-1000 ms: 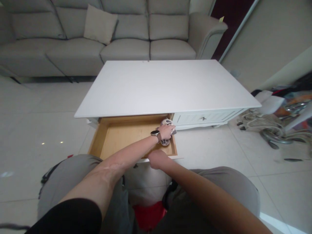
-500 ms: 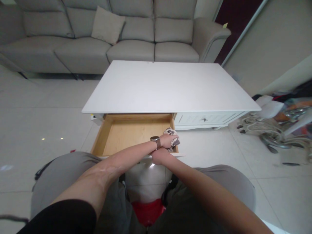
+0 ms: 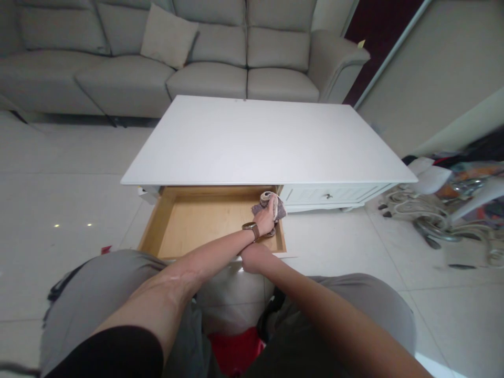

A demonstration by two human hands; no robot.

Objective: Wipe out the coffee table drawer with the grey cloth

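My left hand point(image 3: 266, 219), with a brown-strapped watch on its wrist, is closed on a patterned grey-and-cream cloth point(image 3: 279, 209). It presses the cloth against the right side wall of a pulled-out wooden drawer point(image 3: 208, 223), toward the back. My right hand point(image 3: 254, 257) rests at the drawer's front edge, under my left wrist; its fingers are hidden there. The drawer sticks out from a white coffee table point(image 3: 271, 139), and its bare wood bottom shows.
A second drawer front point(image 3: 328, 196) with a small knob is closed at the right. Behind the table stands a grey sofa point(image 3: 208, 79) with a cushion point(image 3: 168, 37). Cluttered items and a bundled hose-like heap point(image 3: 417, 207) lie on the right floor. Something red point(image 3: 236, 349) is between my legs.
My left hand has moved the cloth from the drawer's front right corner back along the right side wall. My right hand stays at the front edge. The view has shifted slightly.
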